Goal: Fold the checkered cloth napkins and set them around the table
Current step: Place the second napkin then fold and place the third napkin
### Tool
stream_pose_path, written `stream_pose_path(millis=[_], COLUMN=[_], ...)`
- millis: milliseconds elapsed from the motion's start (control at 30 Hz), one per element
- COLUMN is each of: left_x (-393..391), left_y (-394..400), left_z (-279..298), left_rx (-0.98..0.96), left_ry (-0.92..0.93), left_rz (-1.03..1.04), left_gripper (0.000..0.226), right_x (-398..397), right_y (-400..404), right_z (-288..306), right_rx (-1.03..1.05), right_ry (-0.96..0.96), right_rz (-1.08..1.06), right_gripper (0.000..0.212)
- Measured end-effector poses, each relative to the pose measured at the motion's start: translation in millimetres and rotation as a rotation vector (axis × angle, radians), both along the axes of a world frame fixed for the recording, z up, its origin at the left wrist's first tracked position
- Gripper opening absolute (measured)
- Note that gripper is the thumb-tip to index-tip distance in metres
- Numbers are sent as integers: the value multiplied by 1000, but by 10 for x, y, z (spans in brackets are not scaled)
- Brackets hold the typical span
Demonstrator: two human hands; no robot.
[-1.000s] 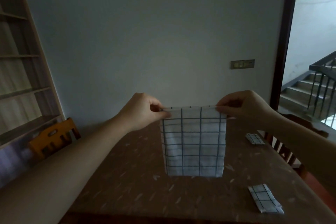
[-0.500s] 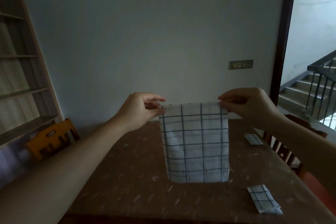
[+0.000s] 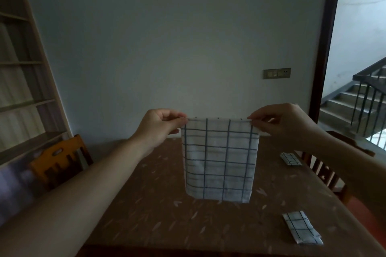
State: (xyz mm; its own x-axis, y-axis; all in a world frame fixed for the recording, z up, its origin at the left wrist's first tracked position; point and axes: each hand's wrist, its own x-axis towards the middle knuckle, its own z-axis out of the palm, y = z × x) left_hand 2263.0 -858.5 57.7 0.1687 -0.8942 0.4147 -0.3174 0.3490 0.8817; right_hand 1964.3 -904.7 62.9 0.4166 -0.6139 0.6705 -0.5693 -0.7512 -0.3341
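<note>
Head view shows a white napkin [image 3: 220, 160] with dark blue check lines hanging upright above a brown table [image 3: 146, 210], held up by its top edge. At about ten o'clock from the cloth's middle, the left hand [image 3: 159, 126] pinches the top left corner between thumb and curled fingers; at about two o'clock, the right hand [image 3: 286, 123] pinches the top right corner the same way. The two hands are apart, with the top edge stretched straight between them. The cloth's lower edge hangs in front of the tabletop; whether it touches the surface cannot be told. A folded napkin [image 3: 301, 228] lies on the table at about five o'clock from the hanging one, and another folded napkin [image 3: 290, 158] lies at three o'clock near the table's right edge. An orange chair [image 3: 58, 158] stands at nine o'clock beside a wooden shelf [image 3: 23, 81].
</note>
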Motion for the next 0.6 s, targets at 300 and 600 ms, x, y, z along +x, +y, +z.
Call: stream_pose_path(millis=[300, 600], left_x=[-380, -233], left_y=[5, 136], left_z=[-4, -212], left_rx=[-63, 10], left_ry=[57, -61], left_rz=[-127, -93], left_gripper=[21, 23], right_x=[454, 792], right_y=[155, 151], right_z=[-66, 13], right_rx=[165, 138], right_ry=[216, 42], right_rz=[56, 171], right_gripper=[41, 46])
